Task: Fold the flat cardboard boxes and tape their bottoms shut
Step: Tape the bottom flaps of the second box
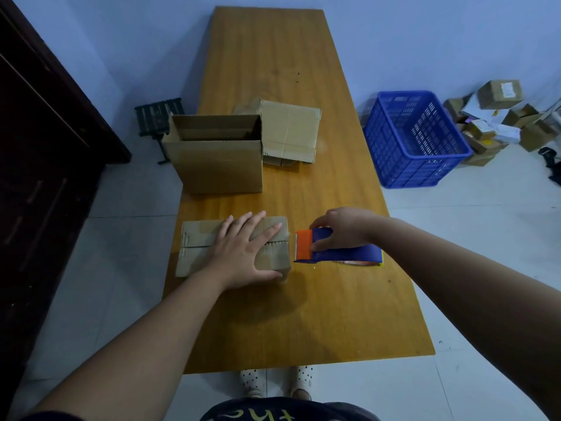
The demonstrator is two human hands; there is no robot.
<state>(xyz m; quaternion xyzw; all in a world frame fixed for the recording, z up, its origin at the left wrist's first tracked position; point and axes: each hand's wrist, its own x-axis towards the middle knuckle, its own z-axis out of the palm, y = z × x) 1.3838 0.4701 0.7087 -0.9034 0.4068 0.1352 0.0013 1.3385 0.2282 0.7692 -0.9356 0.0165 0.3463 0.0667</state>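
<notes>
**Q:** What is found in the work area, listed by size?

**A:** A long wooden table [273, 56] is seen running away from the person. A blue crate [406, 165] is placed on the floor to its right, with a pile of parcels [491, 117] beyond it. On the left half of the table an open box [221, 168] is stood upright, mouth up. Flat cardboard [291, 129] is laid just behind and to the right of it.

**Q:** Where is the box being worked on?

**A:** A closed box [198, 235] is positioned near the table's left edge, nearer the person than the open box. Its flaps are folded shut, and the seam is seen running left to right across the top face.

**Q:** How is the tape dispenser located?

**A:** The tape dispenser [349, 253] is held just beside the closed box's right edge. Its orange front end [303, 243] is aligned with the seam. Contact with the cardboard cannot be confirmed.

**Q:** What is recorded for the hands?

**A:** The left hand [243, 250] is laid flat on the closed box, its fingers [239, 223] straight and spread across the seam. The right hand [343, 226] is wrapped over the dispenser's blue body, with its fingers [318, 222] curled at the far side and the thumb pressed on the near side.
</notes>
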